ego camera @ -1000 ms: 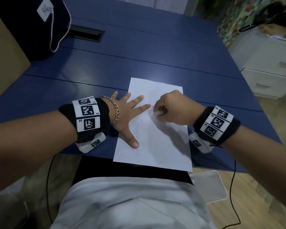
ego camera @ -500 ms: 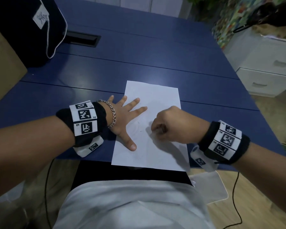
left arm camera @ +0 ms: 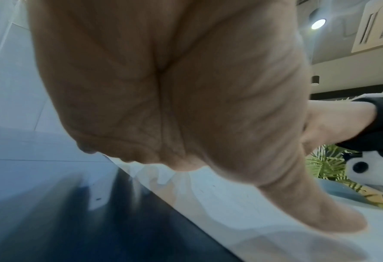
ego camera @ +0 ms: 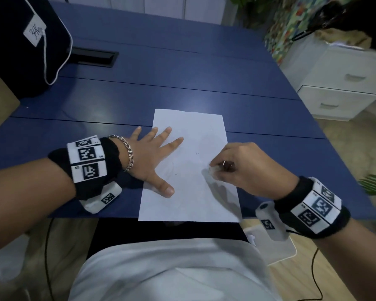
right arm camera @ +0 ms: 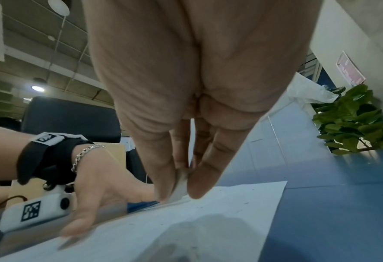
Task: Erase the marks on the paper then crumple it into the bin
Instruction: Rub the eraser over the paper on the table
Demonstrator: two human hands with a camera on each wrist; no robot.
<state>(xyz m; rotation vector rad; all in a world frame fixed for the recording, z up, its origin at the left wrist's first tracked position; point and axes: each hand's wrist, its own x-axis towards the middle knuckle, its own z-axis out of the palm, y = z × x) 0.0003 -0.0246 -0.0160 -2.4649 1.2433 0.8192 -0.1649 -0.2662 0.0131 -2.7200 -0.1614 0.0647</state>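
Note:
A white sheet of paper (ego camera: 195, 192) lies on the blue table (ego camera: 182, 83) at its near edge, with faint pencil marks near its middle. My left hand (ego camera: 159, 153) lies flat with spread fingers on the sheet's left side, pressing it down. My right hand (ego camera: 224, 168) pinches a small white eraser (ego camera: 213, 169) between thumb and fingers, its tip on the paper's right half. In the right wrist view the eraser (right arm camera: 181, 187) touches the paper (right arm camera: 208, 221) between my fingertips. The left wrist view shows my palm (left arm camera: 174, 88) above the sheet (left arm camera: 275, 221). No bin is in view.
A dark bag (ego camera: 24, 40) stands at the table's back left beside a black cable slot (ego camera: 93, 57). A white drawer cabinet (ego camera: 343, 83) stands to the right. A potted plant (right arm camera: 354, 120) sits past the table's far right. A cable (ego camera: 313, 279) hangs from my right wrist.
My right hand with the eraser has slid down and to the right across the paper. The left hand has stayed flat on the sheet's left side.

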